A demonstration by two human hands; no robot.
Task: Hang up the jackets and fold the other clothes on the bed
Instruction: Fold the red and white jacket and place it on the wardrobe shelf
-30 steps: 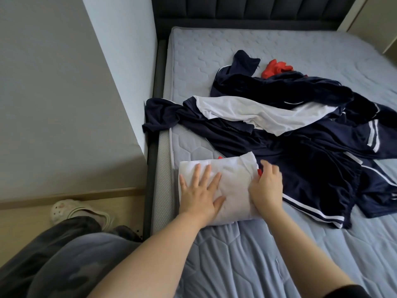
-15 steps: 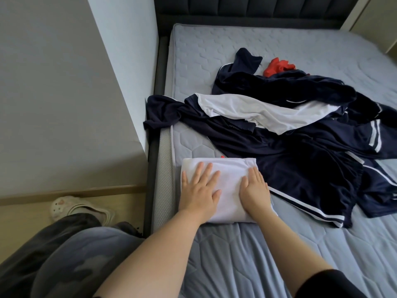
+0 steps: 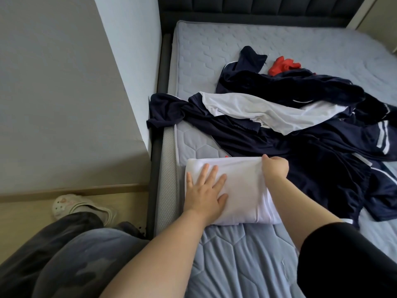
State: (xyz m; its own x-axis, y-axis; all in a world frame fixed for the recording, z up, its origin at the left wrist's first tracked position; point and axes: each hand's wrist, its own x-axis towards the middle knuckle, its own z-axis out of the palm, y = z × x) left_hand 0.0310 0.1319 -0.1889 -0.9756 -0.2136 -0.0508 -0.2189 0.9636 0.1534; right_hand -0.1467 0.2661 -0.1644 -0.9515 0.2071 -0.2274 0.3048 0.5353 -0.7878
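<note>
A folded white garment (image 3: 242, 190) lies on the near left part of the bed (image 3: 247, 265). My left hand (image 3: 205, 193) presses flat on its left half, fingers spread. At the garment's far right corner my right hand (image 3: 275, 167) grips the fabric with curled fingers. Behind it sprawls a heap of navy clothes with white stripes (image 3: 300, 145), a white piece (image 3: 253, 110) lying across the heap. A small red item (image 3: 283, 65) pokes out at the far side of the pile.
A grey wall block (image 3: 64, 93) stands left of the bed, with a narrow gap beside the dark frame (image 3: 155, 160). A light clog (image 3: 71, 204) sits on the wooden floor at lower left. The padded headboard (image 3: 257, 7) runs along the back.
My right hand lay flat on the white garment and has slid up to its far right corner, where its fingers have curled onto the fabric. My left hand stays pressed flat.
</note>
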